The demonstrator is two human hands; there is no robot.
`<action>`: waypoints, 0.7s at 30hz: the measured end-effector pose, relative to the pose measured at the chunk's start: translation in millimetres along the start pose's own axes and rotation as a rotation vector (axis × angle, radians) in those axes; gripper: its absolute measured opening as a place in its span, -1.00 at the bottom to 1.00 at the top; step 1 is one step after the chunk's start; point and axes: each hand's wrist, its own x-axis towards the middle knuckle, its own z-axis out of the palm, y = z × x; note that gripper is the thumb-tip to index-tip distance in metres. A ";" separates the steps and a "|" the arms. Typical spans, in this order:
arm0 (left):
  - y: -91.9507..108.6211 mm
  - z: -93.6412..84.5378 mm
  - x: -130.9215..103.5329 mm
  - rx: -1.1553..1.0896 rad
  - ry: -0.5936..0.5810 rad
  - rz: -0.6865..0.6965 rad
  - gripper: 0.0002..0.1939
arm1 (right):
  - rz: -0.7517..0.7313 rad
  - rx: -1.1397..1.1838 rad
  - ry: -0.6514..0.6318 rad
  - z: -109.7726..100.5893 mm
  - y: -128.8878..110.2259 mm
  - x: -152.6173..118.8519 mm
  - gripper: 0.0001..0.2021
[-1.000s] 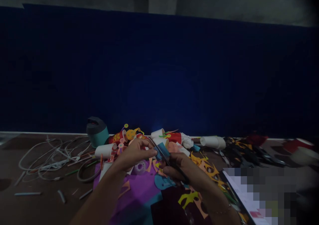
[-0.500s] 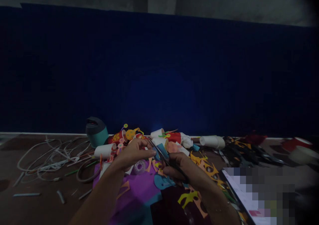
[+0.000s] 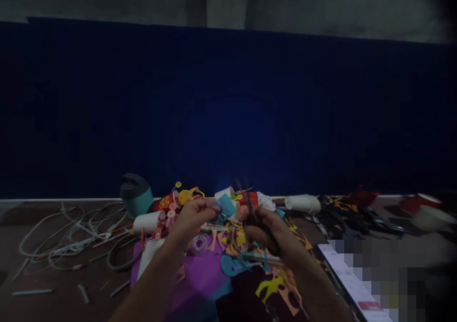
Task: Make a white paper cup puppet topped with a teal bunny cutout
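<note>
My left hand (image 3: pixel 197 218) pinches a small piece of blue paper (image 3: pixel 225 205) by its left edge, between thumb and fingertips. Close by on the right, my right hand (image 3: pixel 268 228) is closed around a pair of scissors (image 3: pixel 249 208). Their blades point up and away, blurred by motion, and stand apart from the blue piece. Below both hands lie purple sheets (image 3: pixel 200 274), a roll of clear tape (image 3: pixel 200 244), a cut blue shape (image 3: pixel 232 264) and yellow and orange paper scraps (image 3: pixel 269 286).
White paper cups (image 3: pixel 148 222) and red cups (image 3: pixel 167 202) lie along the back. A teal and dark rounded device (image 3: pixel 136 196) stands behind tangled white cables (image 3: pixel 71 231) on the left. On the right are a bright screen (image 3: pixel 352 277) and more cups (image 3: pixel 303 204).
The scissors have come away from the blue paper and swung upward to the right with my right hand. My left hand still holds the paper, now more plainly seen.
</note>
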 end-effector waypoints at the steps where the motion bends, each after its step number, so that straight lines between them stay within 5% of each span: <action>1: -2.2 4.2 -0.7 -0.007 0.039 0.015 -0.79 | -0.059 0.032 0.081 2.8 -0.6 1.2 -0.64; 4: -11.5 16.3 -2.1 -0.007 0.056 0.028 -0.77 | -0.145 0.096 0.226 12.1 1.7 5.7 -0.56; 9: -17.7 20.8 -2.5 0.007 -0.069 -0.044 -0.76 | -0.124 0.196 0.283 9.5 8.1 9.8 -0.62; 12: -10.2 10.4 -4.4 0.200 -0.250 -0.064 -0.86 | -0.116 0.147 0.309 -3.3 7.5 9.7 -0.65; 16: -7.2 -9.3 -7.8 0.739 -0.586 -0.055 -0.91 | -0.065 0.069 0.246 -13.8 4.2 8.5 -0.67; 21: -32.1 -22.6 -5.1 0.813 -0.581 0.111 -0.87 | 0.016 0.054 0.117 -10.5 6.3 8.1 -0.66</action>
